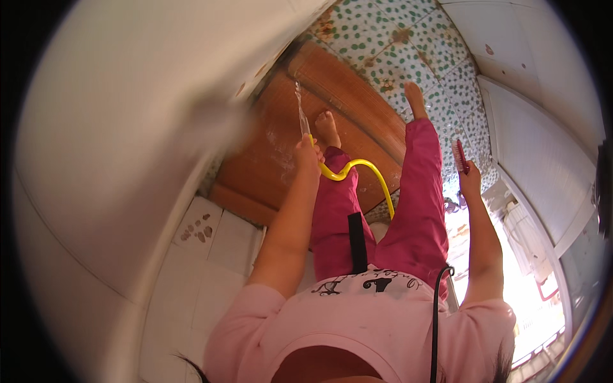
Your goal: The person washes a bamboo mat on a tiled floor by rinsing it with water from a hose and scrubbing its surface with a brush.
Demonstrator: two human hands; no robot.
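My left hand grips the end of a yellow hose, and a stream of clear water runs from it onto a brown wooden panel. The panel lies on the floor, looks wet in patches and has a raised strip along one side. From my hand the hose bends and drops behind my right leg. Off to the right, my right hand holds a scrubbing brush with a red back and pale bristles, away from the panel. My bare left foot is on the panel.
My right foot rests on stained floor tiles with green spots. A pale wall rises close on the left, crossed by a blurred shape. White panels and a bright doorway are on the right. A black cable hangs over my shirt.
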